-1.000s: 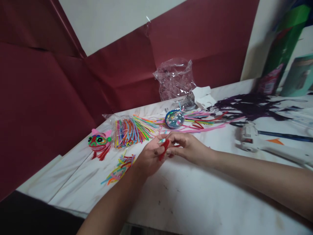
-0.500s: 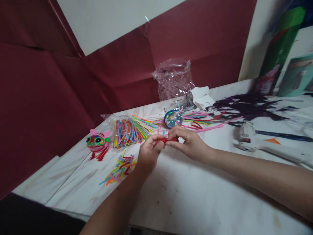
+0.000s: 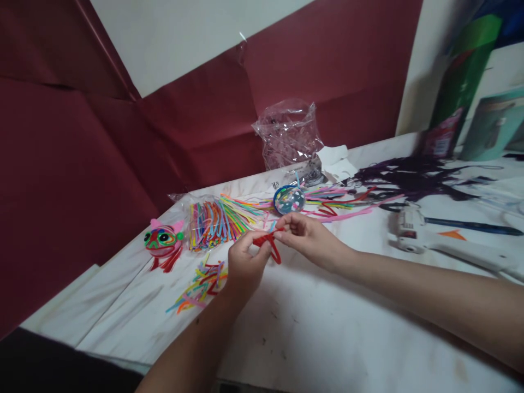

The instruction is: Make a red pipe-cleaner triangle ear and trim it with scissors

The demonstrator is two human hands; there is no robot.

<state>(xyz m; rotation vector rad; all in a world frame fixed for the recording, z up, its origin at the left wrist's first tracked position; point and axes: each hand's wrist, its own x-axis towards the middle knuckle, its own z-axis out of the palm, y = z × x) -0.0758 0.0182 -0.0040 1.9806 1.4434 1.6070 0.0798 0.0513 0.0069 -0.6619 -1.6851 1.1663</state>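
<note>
Between my two hands is a bent red pipe cleaner (image 3: 275, 252), with a loop hanging below the fingers. My left hand (image 3: 249, 259) pinches its left part between thumb and forefinger. The fingertips of my right hand (image 3: 305, 236) are closed on its upper right end. Just behind the hands sits a clear round ball (image 3: 290, 200) with coloured spots and a blue rim. A plastic bag of colourful pipe cleaners (image 3: 216, 221) lies left of it, and short cut pieces (image 3: 200, 289) are beside my left wrist. A pink-eared figure with a green-and-red face (image 3: 162, 240) stands at the far left.
A white glue gun (image 3: 413, 232) lies at right, near a dark blue pen-like tool (image 3: 470, 225) and an orange scrap (image 3: 453, 234). Dark purple strands (image 3: 413, 176) spread behind them. A crumpled clear bag (image 3: 289, 136) stands against the maroon covering (image 3: 204, 120).
The red pipe cleaner was mostly hidden in the fingers; a loop of it now hangs down. My hands have shifted slightly, and the camera view has moved a little.
</note>
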